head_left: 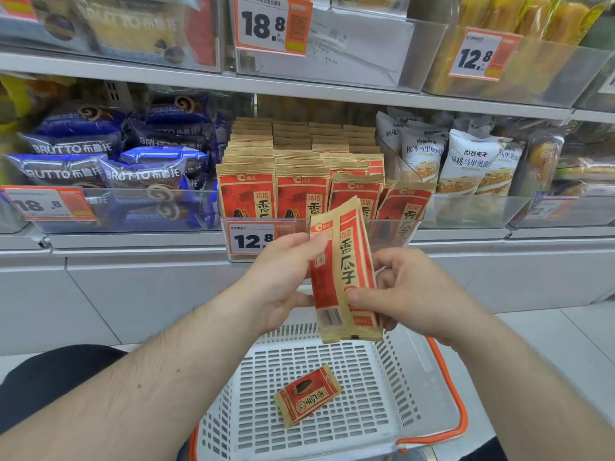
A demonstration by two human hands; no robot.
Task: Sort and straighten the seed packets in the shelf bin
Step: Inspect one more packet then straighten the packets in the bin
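Held seed packets (pixel 342 271), centre frame: kraft-tan paper, red panel, black characters, small white barcode patch near the lower end.
Packets in the shelf bin (pixel 299 168), centre: same tan tops, red fronts with a black-striped seed motif.
Loose packet (pixel 307 395), lower centre: red and tan, dark seed print.
Basket (pixel 392 377), bottom: white slotted lattice, orange rim.
Price tag (pixel 251 241) on the bin front: white, black digits, orange border.
Bread bags (pixel 109 161), left: blue, white lettering, brown swirl.
Bags (pixel 466 158), right: white, dark characters, golden-brown picture.
Shelves (pixel 133 66): pale grey.
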